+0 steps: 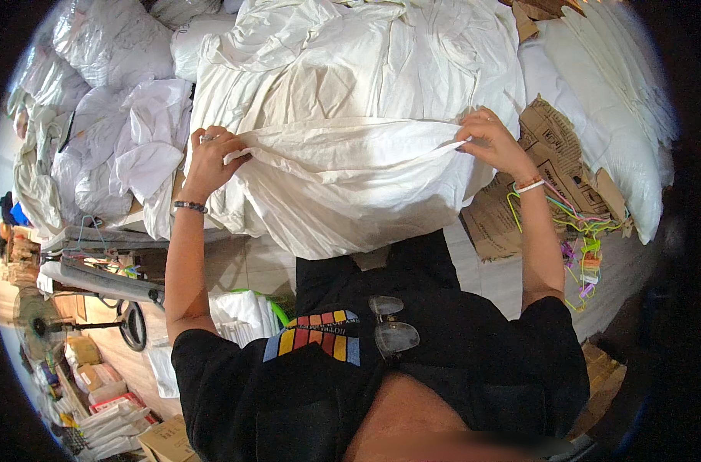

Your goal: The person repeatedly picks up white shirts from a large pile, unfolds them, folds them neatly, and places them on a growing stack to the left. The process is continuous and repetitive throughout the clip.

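Between my two hands a white cloth (pixel 350 185) is stretched by its edge, and its lower part hangs in a curve in front of my black shirt. My left hand (pixel 214 159), with a ring and a dark beaded bracelet at the wrist, pinches the left end of the edge. At the right end, my right hand (pixel 489 138) pinches the same edge between thumb and fingers. Behind the held cloth lies a broad heap of crumpled white fabric (pixel 350 46); where one piece ends and another begins cannot be told.
Stuffed clear plastic bags (pixel 113 43) and white cloths stand at the left. Flattened cardboard (pixel 500 219), colored plastic hangers (pixel 587 248) and a large white sack (pixel 604 115) are at the right. A standing fan (pixel 38 326) and cardboard boxes (pixel 168 439) are lower left.
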Available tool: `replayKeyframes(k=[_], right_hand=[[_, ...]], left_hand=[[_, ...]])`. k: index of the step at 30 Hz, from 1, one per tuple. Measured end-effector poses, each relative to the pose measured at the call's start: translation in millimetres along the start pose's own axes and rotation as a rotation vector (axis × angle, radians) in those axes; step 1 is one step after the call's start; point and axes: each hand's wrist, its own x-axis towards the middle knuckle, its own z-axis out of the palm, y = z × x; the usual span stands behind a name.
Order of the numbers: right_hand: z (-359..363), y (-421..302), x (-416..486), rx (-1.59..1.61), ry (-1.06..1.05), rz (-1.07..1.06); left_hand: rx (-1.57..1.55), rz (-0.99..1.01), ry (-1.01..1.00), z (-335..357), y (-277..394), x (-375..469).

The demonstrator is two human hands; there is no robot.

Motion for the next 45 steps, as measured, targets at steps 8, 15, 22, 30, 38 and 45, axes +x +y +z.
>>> replayKeyframes(k=[8,15,22,30,38,45], right_hand=[[-124,-63,-28,0.072,0.386,0.101],[-174,-96,-40,0.072,0.592,0.032],[-234,-107,-92,-0.143,0.579,0.009],[-229,-128,-39,0.113,0.617,-0.322],[-263,-72,48,-0.214,0.965,-0.246],[-243,-81,33,-0.503,1.169,-0.255]], left_hand=[[-0.378,-0.170,0.075,-125,2,4],[-0.556,-0.149,-0.283,-94,80,-6],[-0.605,-0.158,0.140,-109,41,-41],[-1.343,-0.252,0.805,-184,38,-31],[-0.556,-0.239,0.754,-240,-39,79],[-0.469,0.122,0.864,-276,6,73]])
